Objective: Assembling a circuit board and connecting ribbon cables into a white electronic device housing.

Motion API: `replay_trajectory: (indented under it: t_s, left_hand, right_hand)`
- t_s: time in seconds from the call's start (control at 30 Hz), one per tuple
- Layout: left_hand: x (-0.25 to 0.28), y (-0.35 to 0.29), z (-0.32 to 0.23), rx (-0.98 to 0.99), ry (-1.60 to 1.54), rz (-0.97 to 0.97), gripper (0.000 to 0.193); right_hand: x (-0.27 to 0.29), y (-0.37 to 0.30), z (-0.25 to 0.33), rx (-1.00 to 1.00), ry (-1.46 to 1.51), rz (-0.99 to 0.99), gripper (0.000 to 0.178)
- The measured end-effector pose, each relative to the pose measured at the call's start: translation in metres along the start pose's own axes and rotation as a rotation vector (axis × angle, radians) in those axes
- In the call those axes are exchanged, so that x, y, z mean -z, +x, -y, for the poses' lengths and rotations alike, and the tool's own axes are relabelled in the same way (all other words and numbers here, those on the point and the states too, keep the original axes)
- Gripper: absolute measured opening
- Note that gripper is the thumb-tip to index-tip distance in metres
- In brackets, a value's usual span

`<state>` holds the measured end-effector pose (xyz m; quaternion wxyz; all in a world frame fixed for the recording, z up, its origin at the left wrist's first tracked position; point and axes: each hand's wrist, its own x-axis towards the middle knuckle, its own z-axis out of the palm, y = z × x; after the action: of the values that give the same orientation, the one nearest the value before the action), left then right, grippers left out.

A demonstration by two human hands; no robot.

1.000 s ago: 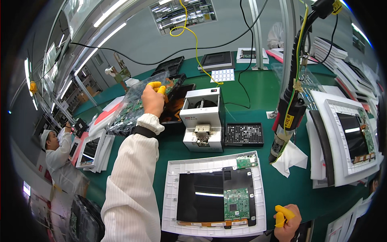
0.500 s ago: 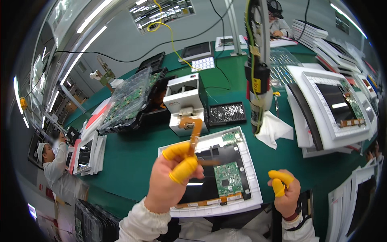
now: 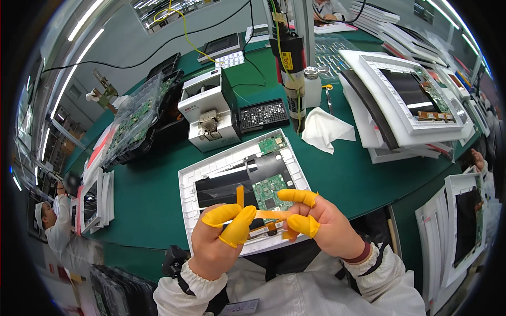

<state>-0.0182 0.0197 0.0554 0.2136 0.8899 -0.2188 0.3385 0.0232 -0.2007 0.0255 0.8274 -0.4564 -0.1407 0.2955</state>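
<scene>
Orange flex cable (image 3: 271, 214) is above the white-framed panel's (image 3: 185, 184) near side, pinched by left hand (image 3: 213, 245), with right hand (image 3: 334, 231) now brought to its right end, grip unclear, so handling turns two-handed.

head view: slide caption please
Left hand pinching an orange strip, right hand at its end, above a white-framed panel.

Label and lettering
Beyond the right hand (image 3: 332, 231), a yellow label (image 3: 286, 60) on a black tool (image 3: 283, 43); beyond the left hand (image 3: 213, 245), lettering (image 3: 191, 109) on a white machine (image 3: 209, 101).
</scene>
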Motion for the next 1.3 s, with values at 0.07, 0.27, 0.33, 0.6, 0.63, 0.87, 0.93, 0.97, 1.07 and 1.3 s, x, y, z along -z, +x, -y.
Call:
replay_trajectory:
  t_s: [0.07,0.27,0.33,0.6,0.63,0.87,0.93,0.97,1.07,1.3]
  left_hand:
    - [-0.006,-0.004,0.0,-0.005,-0.02,0.002,0.031]
    - [0.017,0.003,-0.024,0.071,-0.01,0.192,0.034]
    - [0.032,0.015,-0.03,0.057,-0.084,0.304,0.047]
    - [0.022,0.033,-0.037,0.568,-0.707,0.787,0.055]
    - [0.019,0.03,-0.035,0.561,-0.709,0.791,0.055]
    - [0.0,-0.007,-0.025,0.73,-0.925,0.692,0.041]
    - [0.002,-0.017,-0.023,0.886,-1.111,0.591,0.035]
    - [0.003,-0.02,-0.023,0.883,-1.107,0.588,0.035]
    - [0.002,-0.026,-0.028,0.932,-1.198,0.565,0.038]
    - [0.02,-0.047,-0.042,0.843,-1.284,0.456,0.023]
  right_hand:
    - [0.002,-0.002,-0.002,0.057,-0.044,-0.044,0.047]
    - [0.016,-0.01,0.027,0.192,-0.897,-0.204,0.04]
    - [0.007,-0.017,0.043,0.101,-1.078,-0.058,0.032]
    - [-0.008,-0.029,0.063,-0.009,-1.303,0.183,0.038]
    - [-0.007,-0.029,0.063,-0.009,-1.304,0.173,0.038]
    - [0.017,-0.014,0.056,0.153,-1.151,0.078,0.024]
    - [0.026,0.007,0.055,0.343,-1.09,-0.122,0.015]
    - [0.034,0.024,0.054,0.366,-0.997,-0.312,0.014]
    - [0.11,0.089,0.046,0.717,-1.472,-0.691,0.013]
    - [0.156,0.181,0.05,0.052,-1.602,-1.111,0.023]
